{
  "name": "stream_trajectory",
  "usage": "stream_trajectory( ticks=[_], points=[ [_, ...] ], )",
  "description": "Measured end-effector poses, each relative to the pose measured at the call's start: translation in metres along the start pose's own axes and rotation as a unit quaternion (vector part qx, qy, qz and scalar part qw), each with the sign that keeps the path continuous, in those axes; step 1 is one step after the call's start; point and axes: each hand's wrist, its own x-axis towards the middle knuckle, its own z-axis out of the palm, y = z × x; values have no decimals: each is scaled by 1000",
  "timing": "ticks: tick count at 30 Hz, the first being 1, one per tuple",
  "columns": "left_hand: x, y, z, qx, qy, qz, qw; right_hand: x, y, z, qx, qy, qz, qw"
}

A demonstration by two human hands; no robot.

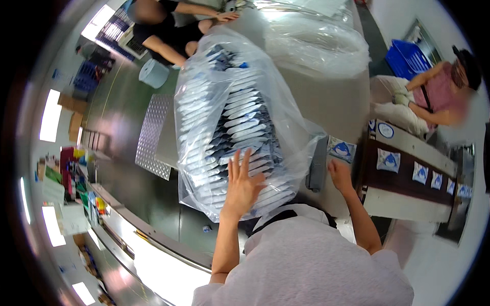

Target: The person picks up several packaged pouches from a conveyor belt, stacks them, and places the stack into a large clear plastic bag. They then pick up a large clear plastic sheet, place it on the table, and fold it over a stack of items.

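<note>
A large clear plastic bag [293, 109] lies in front of me, packed with rows of small white and blue packets [247, 109]. Over the near end of these rows, my left hand [242, 187] has its fingers stretched and spread, touching the packets or the film; it grips nothing. To the right of the bag, my right hand [340, 176] is closed, just below a white packet with a blue picture [341, 149]. Whether its fingers pinch anything is hidden. A grey flat-sided object [317, 164] stands between the bag and that hand.
At right, a dark conveyor belt [403, 176] carries several spaced packets. Beyond it sits a person in pink [441, 99] near a blue basket [408, 58]. Another person in black [166, 30] reaches to the bag's far left. Clear film [321, 43] covers the far table.
</note>
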Motion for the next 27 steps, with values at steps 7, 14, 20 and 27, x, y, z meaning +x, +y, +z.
stream_trajectory(
  ticks=[7, 14, 20, 27],
  points=[
    [5, -30, 19, -24, -40, 25, 999, -101, 92, 74, -194, -88, 16, 977],
    [9, -24, 20, -17, -69, 30, 997, -107, 89, 81, -199, -43, 36, 978],
    [10, -25, 23, -28, -81, 18, 996, -103, 86, 74, -200, -70, 45, 976],
    [14, -22, 25, -19, -109, -16, 994, -104, 109, 89, -203, -82, 47, 975]
  ],
)
